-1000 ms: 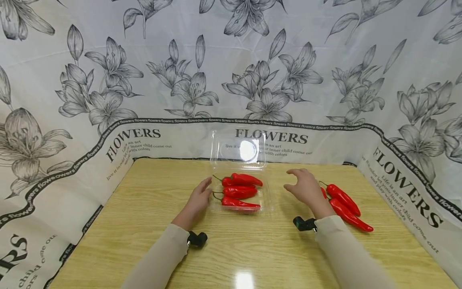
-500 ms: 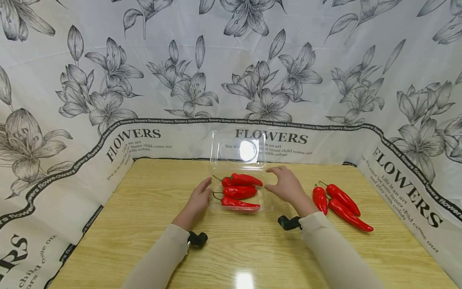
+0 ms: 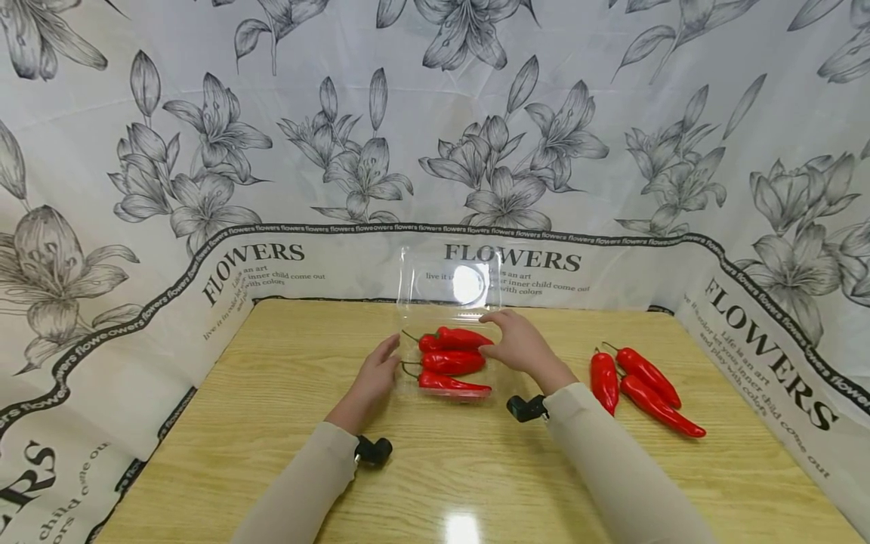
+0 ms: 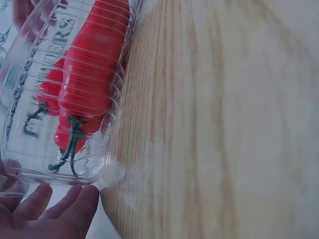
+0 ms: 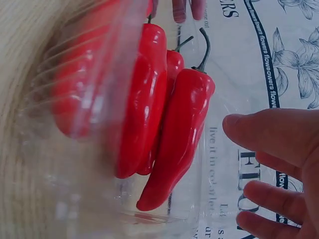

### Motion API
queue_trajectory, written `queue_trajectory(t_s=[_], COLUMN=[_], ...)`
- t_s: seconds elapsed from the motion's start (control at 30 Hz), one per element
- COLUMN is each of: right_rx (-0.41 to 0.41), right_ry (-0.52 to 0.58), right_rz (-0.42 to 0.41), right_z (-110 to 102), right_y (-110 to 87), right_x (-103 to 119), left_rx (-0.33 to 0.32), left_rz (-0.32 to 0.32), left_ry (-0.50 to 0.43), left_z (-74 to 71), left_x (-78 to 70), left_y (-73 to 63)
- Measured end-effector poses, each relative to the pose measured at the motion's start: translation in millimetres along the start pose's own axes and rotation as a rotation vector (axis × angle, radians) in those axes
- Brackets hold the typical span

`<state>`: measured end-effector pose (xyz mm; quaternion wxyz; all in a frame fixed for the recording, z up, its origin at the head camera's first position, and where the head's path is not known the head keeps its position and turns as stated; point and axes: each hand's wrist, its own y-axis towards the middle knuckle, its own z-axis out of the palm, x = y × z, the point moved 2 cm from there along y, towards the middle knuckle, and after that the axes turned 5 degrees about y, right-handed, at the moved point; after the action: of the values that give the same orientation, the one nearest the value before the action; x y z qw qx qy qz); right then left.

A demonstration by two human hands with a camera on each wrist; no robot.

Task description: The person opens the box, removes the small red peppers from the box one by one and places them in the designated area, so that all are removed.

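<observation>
A clear plastic clamshell box (image 3: 499,374) stands on the table with its lid (image 3: 421,281) raised at the back. Several red chili peppers (image 3: 451,363) lie side by side in it, green stems toward the left. My left hand (image 3: 374,375) is at the box's left end, its fingertips (image 4: 87,196) right at the plastic wall. Over the box's right end reaches my right hand (image 3: 522,346), thumb and fingers spread apart. In the right wrist view, its thumb (image 5: 239,124) is beside the rearmost pepper (image 5: 184,129), with nothing between thumb and fingers.
Three more red peppers (image 3: 649,378) lie on the wooden table (image 3: 435,468) at the right, beyond my right forearm. A white cloth (image 3: 360,264) with flower print and lettering rises around the table's back and sides, close behind the raised lid.
My right hand has moved left from beside the loose peppers to the box's right end, uncovering one pepper of that pile. My left hand and the box have stayed in place.
</observation>
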<state>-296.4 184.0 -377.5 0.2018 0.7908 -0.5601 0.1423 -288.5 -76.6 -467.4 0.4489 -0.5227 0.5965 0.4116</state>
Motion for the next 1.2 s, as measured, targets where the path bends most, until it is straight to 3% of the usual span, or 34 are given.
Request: queue_trajectory(t_s=[0.27,0.57,0.77,1.2], right_rx=[0.091,0.169,0.219,0.219], right_ry=[0.058,0.099,0.141,0.143], right_rz=[-0.011,-0.007,0.039,0.047], right_z=[1.0,14.0,21.2,29.5], right_y=[17.8,37.3,43.8,51.7], right_x=[5.1,9.2,11.1,8.2], left_rx=[0.003,-0.016,-0.019,-0.005], left_rz=[-0.006,-0.013,-0.016,0.004], left_ry=[-0.018,-0.012,-0.018,-0.029], left_z=[-1.4,-0.9,0.3,0.2], left_x=[-4.1,3.4,3.6,4.6], left_y=[-3.1,-0.7,-1.7,3.1])
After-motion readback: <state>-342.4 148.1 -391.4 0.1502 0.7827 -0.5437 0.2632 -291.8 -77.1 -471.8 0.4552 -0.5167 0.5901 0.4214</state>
